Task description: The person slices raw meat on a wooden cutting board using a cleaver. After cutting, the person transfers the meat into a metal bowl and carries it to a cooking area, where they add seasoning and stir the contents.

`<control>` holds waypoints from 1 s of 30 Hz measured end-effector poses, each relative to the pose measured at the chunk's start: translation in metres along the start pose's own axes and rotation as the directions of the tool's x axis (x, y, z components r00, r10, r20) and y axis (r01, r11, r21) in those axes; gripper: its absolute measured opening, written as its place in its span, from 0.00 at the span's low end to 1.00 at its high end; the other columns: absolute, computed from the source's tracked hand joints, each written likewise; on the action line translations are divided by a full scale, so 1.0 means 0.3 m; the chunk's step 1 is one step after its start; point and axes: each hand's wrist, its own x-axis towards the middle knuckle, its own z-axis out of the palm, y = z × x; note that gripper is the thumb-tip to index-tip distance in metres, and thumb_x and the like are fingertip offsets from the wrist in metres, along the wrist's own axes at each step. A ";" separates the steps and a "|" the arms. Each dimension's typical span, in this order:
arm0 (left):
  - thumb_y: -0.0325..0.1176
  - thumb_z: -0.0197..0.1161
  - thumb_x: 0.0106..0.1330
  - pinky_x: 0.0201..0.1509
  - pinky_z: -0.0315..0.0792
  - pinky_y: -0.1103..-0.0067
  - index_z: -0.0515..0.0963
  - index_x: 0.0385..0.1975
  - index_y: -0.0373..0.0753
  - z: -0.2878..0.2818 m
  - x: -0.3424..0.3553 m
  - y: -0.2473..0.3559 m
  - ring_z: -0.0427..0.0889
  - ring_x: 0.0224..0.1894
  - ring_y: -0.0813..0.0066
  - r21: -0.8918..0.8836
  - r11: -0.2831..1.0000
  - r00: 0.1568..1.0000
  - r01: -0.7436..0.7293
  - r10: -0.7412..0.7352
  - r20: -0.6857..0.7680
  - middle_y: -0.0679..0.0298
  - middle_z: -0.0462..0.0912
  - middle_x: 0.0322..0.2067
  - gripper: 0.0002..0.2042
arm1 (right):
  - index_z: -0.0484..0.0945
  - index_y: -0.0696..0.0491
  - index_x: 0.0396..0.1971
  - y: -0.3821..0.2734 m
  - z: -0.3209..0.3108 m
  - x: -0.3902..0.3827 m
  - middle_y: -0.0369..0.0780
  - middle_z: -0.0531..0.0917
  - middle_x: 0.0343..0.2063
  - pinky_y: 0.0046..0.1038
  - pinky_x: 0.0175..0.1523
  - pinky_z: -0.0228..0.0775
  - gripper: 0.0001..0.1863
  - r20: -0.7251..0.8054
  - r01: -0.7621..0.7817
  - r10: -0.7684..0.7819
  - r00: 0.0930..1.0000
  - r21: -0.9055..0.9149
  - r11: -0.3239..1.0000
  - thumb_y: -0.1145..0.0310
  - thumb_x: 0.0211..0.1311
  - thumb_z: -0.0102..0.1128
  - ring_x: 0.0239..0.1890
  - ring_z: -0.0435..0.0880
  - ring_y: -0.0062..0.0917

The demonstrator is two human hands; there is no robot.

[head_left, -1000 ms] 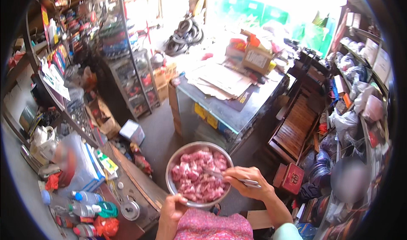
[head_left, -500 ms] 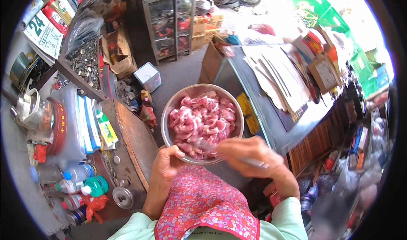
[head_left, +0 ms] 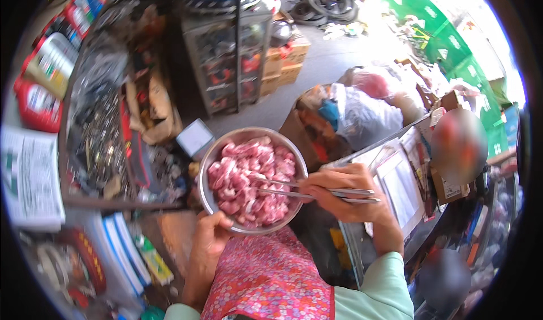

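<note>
A round metal bowl (head_left: 203,179) full of sliced raw meat (head_left: 249,170) is held up in front of my apron. My left hand (head_left: 212,233) grips its near left rim, the thumb over the edge and the other fingers hidden beneath. Across the bowl's right side, my right hand (head_left: 343,191) is closed around a pair of metal chopsticks (head_left: 283,194). Their tips, slightly apart, reach into the pink slices near the middle. The back ends stick out to the right past my fingers.
A glass-topped counter (head_left: 356,252) with papers stands at the right. Behind it are a carton (head_left: 294,130) and plastic bags (head_left: 367,116). A square tin (head_left: 195,137) sits just beyond the bowl. Trays of small metal parts (head_left: 102,144) fill the left, and a glass cabinet (head_left: 226,59) stands farther back.
The view has turned and shifted, so the bowl appears slightly lower and farther left. My right hand has lifted and the chopsticks now show clearly, lying flatter across the bowl. Both grips stay the same.
</note>
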 end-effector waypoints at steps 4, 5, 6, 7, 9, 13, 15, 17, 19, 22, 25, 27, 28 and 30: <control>0.19 0.51 0.36 0.39 0.77 0.63 0.70 0.46 0.34 0.153 0.234 0.057 0.76 0.44 0.59 0.069 0.994 0.989 0.079 -0.087 0.123 0.57 0.75 0.43 0.28 | 0.72 0.61 0.34 0.195 -0.051 0.148 0.48 0.75 0.26 0.36 0.31 0.65 0.07 0.032 0.149 -0.157 0.987 0.163 0.975 0.78 0.54 0.53 0.27 0.74 0.42; 0.22 0.52 0.37 0.38 0.77 0.62 0.69 0.47 0.31 0.196 0.289 0.079 0.77 0.43 0.57 0.061 0.990 0.973 0.125 -0.134 0.185 0.56 0.75 0.43 0.28 | 0.71 0.61 0.31 0.231 -0.069 0.185 0.48 0.73 0.22 0.36 0.29 0.63 0.04 0.032 0.117 -0.126 0.991 0.211 0.970 0.78 0.55 0.51 0.24 0.72 0.43; 0.24 0.52 0.37 0.38 0.77 0.61 0.69 0.47 0.30 0.223 0.320 0.109 0.77 0.42 0.55 0.040 0.982 0.975 0.186 -0.190 0.115 0.55 0.76 0.42 0.28 | 0.72 0.61 0.29 0.271 -0.102 0.209 0.49 0.72 0.19 0.36 0.28 0.62 0.03 0.026 0.109 -0.116 0.993 0.185 0.977 0.77 0.55 0.52 0.22 0.71 0.42; 0.24 0.52 0.37 0.40 0.77 0.60 0.68 0.49 0.31 0.266 0.350 0.139 0.77 0.44 0.54 0.022 0.985 0.980 0.171 -0.173 0.101 0.54 0.75 0.45 0.30 | 0.73 0.62 0.27 0.293 -0.150 0.245 0.49 0.72 0.17 0.35 0.27 0.62 0.04 -0.016 0.117 -0.117 0.993 0.248 0.962 0.76 0.55 0.52 0.20 0.72 0.42; 0.25 0.51 0.34 0.57 0.64 0.53 0.68 0.50 0.36 0.264 0.493 0.194 0.71 0.52 0.53 0.016 0.985 0.972 0.170 -0.170 0.161 0.59 0.75 0.47 0.32 | 0.74 0.65 0.36 0.327 -0.263 0.285 0.50 0.77 0.25 0.34 0.32 0.68 0.10 0.047 0.064 -0.070 0.996 0.126 0.990 0.75 0.57 0.54 0.27 0.78 0.41; 0.24 0.53 0.50 0.36 0.74 0.78 0.74 0.23 0.37 0.486 0.567 0.289 0.76 0.28 0.73 0.222 0.958 0.983 0.180 -0.181 -0.017 0.64 0.76 0.24 0.03 | 0.75 0.62 0.35 0.386 -0.444 0.333 0.47 0.79 0.23 0.28 0.28 0.69 0.08 -0.140 -0.084 0.093 0.986 0.072 0.994 0.77 0.56 0.54 0.23 0.79 0.33; 0.24 0.53 0.50 0.37 0.74 0.77 0.73 0.22 0.38 0.510 0.678 0.334 0.75 0.29 0.73 0.232 0.955 0.980 0.182 -0.196 0.038 0.64 0.76 0.25 0.02 | 0.76 0.62 0.35 0.451 -0.497 0.339 0.46 0.80 0.23 0.25 0.29 0.70 0.08 -0.289 -0.215 0.202 0.936 -0.013 0.977 0.75 0.58 0.53 0.24 0.81 0.27; 0.22 0.54 0.47 0.40 0.74 0.75 0.74 0.29 0.34 0.479 0.834 0.349 0.77 0.31 0.69 0.368 0.930 0.958 -0.020 -0.087 0.273 0.61 0.77 0.28 0.09 | 0.75 0.61 0.31 0.562 -0.492 0.359 0.43 0.79 0.18 0.25 0.24 0.68 0.06 -0.384 -0.228 0.255 0.887 0.115 0.967 0.74 0.59 0.52 0.19 0.78 0.23; 0.21 0.53 0.45 0.43 0.74 0.72 0.75 0.35 0.32 0.543 0.998 0.434 0.77 0.37 0.65 0.305 0.915 0.933 0.265 -0.323 0.158 0.59 0.79 0.34 0.14 | 0.76 0.62 0.31 0.664 -0.481 0.415 0.41 0.81 0.20 0.23 0.24 0.70 0.09 -0.466 -0.200 0.249 0.849 0.153 0.968 0.72 0.63 0.48 0.20 0.81 0.21; 0.21 0.54 0.45 0.45 0.72 0.73 0.74 0.34 0.32 0.690 1.163 0.543 0.77 0.38 0.66 0.303 0.841 0.843 0.448 -0.510 0.170 0.60 0.79 0.34 0.13 | 0.76 0.63 0.35 0.731 -0.529 0.499 0.42 0.82 0.25 0.21 0.30 0.76 0.12 -0.512 -0.279 0.428 0.745 0.344 0.897 0.70 0.64 0.47 0.27 0.84 0.23; 0.16 0.51 0.49 0.46 0.69 0.77 0.70 0.37 0.34 0.765 1.287 0.597 0.74 0.39 0.71 0.537 0.843 0.779 -0.009 -0.331 0.533 0.61 0.74 0.35 0.14 | 0.76 0.63 0.36 0.781 -0.550 0.617 0.43 0.82 0.27 0.21 0.32 0.75 0.11 -0.517 -0.188 0.489 0.702 0.528 0.828 0.71 0.64 0.48 0.28 0.83 0.22; 0.14 0.48 0.51 0.48 0.68 0.77 0.69 0.39 0.35 0.831 1.364 0.659 0.73 0.40 0.72 0.604 0.790 0.741 -0.107 -0.342 0.578 0.61 0.71 0.37 0.15 | 0.76 0.62 0.37 0.812 -0.566 0.702 0.43 0.82 0.28 0.23 0.33 0.73 0.09 -0.509 -0.259 0.385 0.770 0.303 0.917 0.72 0.63 0.49 0.27 0.81 0.23; 0.14 0.48 0.50 0.49 0.68 0.77 0.69 0.39 0.35 0.846 1.427 0.697 0.73 0.40 0.73 0.628 0.775 0.728 -0.071 -0.390 0.563 0.61 0.71 0.37 0.16 | 0.76 0.62 0.38 0.829 -0.570 0.738 0.43 0.82 0.28 0.24 0.33 0.72 0.09 -0.461 -0.268 0.397 0.794 0.322 0.908 0.73 0.62 0.51 0.26 0.79 0.25; 0.14 0.47 0.47 0.49 0.67 0.79 0.70 0.41 0.35 0.873 1.521 0.768 0.72 0.41 0.74 0.615 0.786 0.655 -0.058 -0.435 0.618 0.62 0.71 0.38 0.19 | 0.75 0.62 0.39 0.859 -0.609 0.779 0.43 0.82 0.29 0.21 0.33 0.74 0.11 -0.478 -0.305 0.465 0.745 0.376 0.875 0.71 0.63 0.51 0.28 0.82 0.23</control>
